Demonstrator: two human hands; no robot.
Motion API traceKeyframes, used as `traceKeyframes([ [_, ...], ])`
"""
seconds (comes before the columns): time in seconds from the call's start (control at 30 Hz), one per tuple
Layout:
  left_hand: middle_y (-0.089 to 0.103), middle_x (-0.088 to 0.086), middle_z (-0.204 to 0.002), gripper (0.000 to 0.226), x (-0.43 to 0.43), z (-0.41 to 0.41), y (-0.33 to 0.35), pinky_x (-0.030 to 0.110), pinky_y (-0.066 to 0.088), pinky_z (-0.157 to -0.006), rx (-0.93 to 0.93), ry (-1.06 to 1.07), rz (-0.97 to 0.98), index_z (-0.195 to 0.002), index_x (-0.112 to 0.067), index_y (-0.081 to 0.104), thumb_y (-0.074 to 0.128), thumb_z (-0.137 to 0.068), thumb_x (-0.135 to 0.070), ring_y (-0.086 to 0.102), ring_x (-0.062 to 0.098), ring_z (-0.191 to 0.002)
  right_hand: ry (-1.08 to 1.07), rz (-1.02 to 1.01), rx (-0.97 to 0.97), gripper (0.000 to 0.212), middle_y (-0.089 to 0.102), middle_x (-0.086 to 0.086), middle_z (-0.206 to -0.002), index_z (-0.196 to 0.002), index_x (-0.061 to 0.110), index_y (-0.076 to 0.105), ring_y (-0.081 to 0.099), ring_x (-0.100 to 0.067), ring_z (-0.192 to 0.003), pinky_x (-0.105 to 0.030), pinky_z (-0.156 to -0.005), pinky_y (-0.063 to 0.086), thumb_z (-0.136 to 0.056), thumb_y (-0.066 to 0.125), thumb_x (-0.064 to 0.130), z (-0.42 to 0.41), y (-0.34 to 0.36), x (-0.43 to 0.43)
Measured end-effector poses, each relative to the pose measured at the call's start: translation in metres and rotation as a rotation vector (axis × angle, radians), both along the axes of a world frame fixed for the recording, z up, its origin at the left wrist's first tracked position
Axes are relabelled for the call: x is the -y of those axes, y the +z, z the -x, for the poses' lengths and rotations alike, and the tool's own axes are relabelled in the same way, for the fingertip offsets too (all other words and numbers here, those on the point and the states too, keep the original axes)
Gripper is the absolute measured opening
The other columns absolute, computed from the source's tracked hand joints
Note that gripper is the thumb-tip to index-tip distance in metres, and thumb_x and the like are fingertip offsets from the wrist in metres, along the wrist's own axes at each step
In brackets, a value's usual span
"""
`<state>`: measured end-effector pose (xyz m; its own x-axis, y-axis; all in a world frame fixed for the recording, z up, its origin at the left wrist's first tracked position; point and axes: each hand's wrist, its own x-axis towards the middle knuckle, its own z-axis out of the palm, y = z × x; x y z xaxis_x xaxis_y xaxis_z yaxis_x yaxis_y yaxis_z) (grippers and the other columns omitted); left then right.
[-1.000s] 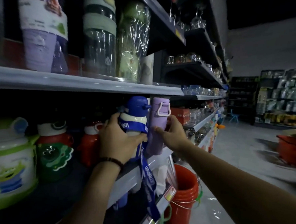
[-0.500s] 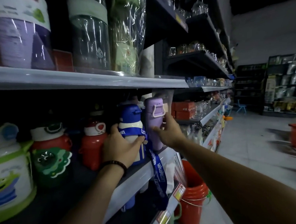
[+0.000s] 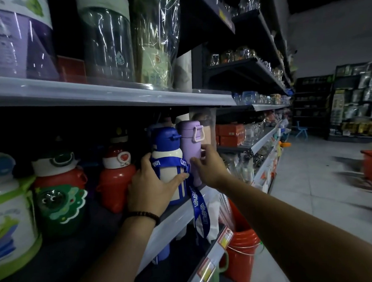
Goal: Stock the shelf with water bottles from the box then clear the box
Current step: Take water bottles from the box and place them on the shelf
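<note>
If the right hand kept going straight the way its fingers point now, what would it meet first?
The right hand already has fingers around the purple bottle; pushing on, that bottle would likely meet the dim items behind it, though depth is unclear.

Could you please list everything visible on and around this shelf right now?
Blue-and-white bottle: one, blue lid and strap, shelf edge.
Purple bottle: one, lilac, right beside it.
Red bottles: two, further left.
Green-and-white jug: one, far left.
Wrapped bottles: several, shelf above.
Orange bucket: one, floor below.
Left hand: grips blue-and-white bottle.
Right hand: grips purple bottle.
</note>
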<state>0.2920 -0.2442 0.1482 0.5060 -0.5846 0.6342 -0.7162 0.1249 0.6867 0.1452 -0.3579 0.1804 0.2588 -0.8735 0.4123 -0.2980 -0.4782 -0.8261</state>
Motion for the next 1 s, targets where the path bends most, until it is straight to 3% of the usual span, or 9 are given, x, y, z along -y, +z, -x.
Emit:
traceKeyframes([
  [0.17, 0.062, 0.002, -0.135, 0.117, 0.002, 0.002, 0.000, 0.042, 0.060, -0.087, 0.055, -0.012, -0.039, -0.146, -0.030, 0.032, 0.094, -0.052, -0.061, 0.067, 0.026, -0.114, -0.084, -0.058, 0.119, 0.066, 0.041, -0.002, -0.146, -0.149, 0.026, 0.036, 0.056, -0.024, -0.122, -0.050, -0.099, 0.058, -0.095, 0.071, 0.033, 0.007, -0.029, -0.016],
  [0.3, 0.059, 0.004, -0.138, 0.122, 0.003, 0.001, -0.002, 0.041, 0.058, -0.092, 0.066, -0.038, -0.037, -0.148, -0.028, 0.032, 0.099, -0.048, -0.053, 0.063, 0.027, -0.118, -0.069, -0.224, 0.219, 0.046, 0.060, -0.008, -0.124, -0.131, 0.021, 0.044, 0.066, -0.020, -0.101, -0.044, -0.084, 0.061, -0.095, 0.070, 0.031, 0.022, -0.066, -0.043],
  [0.43, 0.053, 0.006, -0.142, 0.124, 0.001, 0.002, -0.001, 0.044, 0.055, -0.097, 0.087, -0.033, -0.036, -0.149, -0.026, 0.031, 0.101, -0.048, -0.047, 0.058, 0.028, -0.123, 0.051, -0.444, 0.195, 0.060, 0.062, -0.009, -0.119, -0.134, 0.019, 0.038, 0.072, -0.021, -0.096, -0.031, -0.071, 0.060, -0.091, 0.079, 0.024, 0.039, -0.090, -0.069],
  [0.53, 0.048, 0.008, -0.146, 0.125, -0.003, 0.005, 0.000, 0.043, 0.052, -0.101, 0.093, -0.040, -0.032, -0.152, -0.024, 0.031, 0.101, -0.050, -0.041, 0.054, 0.029, -0.127, 0.028, -0.515, 0.089, 0.056, 0.065, -0.004, -0.109, -0.125, 0.016, 0.044, 0.072, -0.017, -0.093, -0.025, -0.064, 0.057, -0.087, 0.084, 0.029, 0.038, -0.098, -0.075],
  [0.67, 0.042, 0.008, -0.148, 0.122, -0.008, 0.004, 0.004, 0.045, 0.049, -0.107, 0.032, -0.065, -0.025, -0.152, -0.023, 0.030, 0.100, -0.054, -0.038, 0.050, 0.028, -0.131, 0.005, -0.397, -0.144, 0.026, 0.073, 0.001, -0.100, -0.111, 0.021, 0.067, 0.072, -0.010, -0.086, -0.024, -0.066, 0.058, -0.094, 0.076, 0.038, 0.037, -0.097, -0.077],
  [0.77, 0.035, 0.010, -0.147, 0.107, -0.018, 0.007, 0.007, 0.047, 0.048, -0.107, 0.094, -0.009, -0.007, -0.151, -0.021, 0.028, 0.093, -0.066, -0.034, 0.047, 0.032, -0.130, -0.062, -0.235, -0.261, 0.012, 0.076, -0.004, -0.089, -0.092, 0.020, 0.074, 0.075, -0.018, -0.082, -0.044, -0.079, 0.064, -0.098, 0.067, 0.028, 0.046, -0.082, -0.069],
  [0.83, 0.038, 0.007, -0.139, 0.087, -0.029, 0.015, 0.010, 0.047, 0.050, -0.103, 0.240, 0.045, 0.043, -0.143, -0.022, 0.035, 0.087, -0.074, -0.030, 0.047, 0.030, -0.124, -0.071, -0.205, -0.226, 0.017, 0.077, -0.008, -0.084, -0.087, 0.014, 0.075, 0.074, -0.023, -0.077, -0.043, -0.077, 0.063, -0.098, 0.065, 0.022, 0.053, -0.063, -0.067],
  [0.93, 0.050, -0.007, -0.113, 0.042, -0.041, 0.031, 0.014, 0.040, 0.056, -0.086, 0.336, -0.072, 0.005, -0.116, -0.034, 0.050, 0.075, -0.084, -0.042, 0.055, 0.013, -0.099, -0.040, -0.339, 0.090, 0.020, 0.070, -0.018, -0.078, -0.092, -0.007, 0.071, 0.059, -0.028, -0.066, -0.041, -0.062, 0.049, -0.095, 0.067, 0.013, 0.058, -0.028, -0.068],
  [1.0, 0.053, -0.014, -0.103, 0.033, -0.046, 0.045, 0.017, 0.028, 0.053, -0.079, 0.291, -0.192, -0.138, -0.105, -0.037, 0.054, 0.067, -0.085, -0.060, 0.056, 0.002, -0.090, 0.027, -0.498, 0.326, 0.010, 0.064, -0.020, -0.077, -0.094, -0.005, 0.069, 0.058, -0.027, -0.065, -0.040, -0.058, 0.050, -0.095, 0.066, 0.004, 0.054, -0.002, -0.071],
])
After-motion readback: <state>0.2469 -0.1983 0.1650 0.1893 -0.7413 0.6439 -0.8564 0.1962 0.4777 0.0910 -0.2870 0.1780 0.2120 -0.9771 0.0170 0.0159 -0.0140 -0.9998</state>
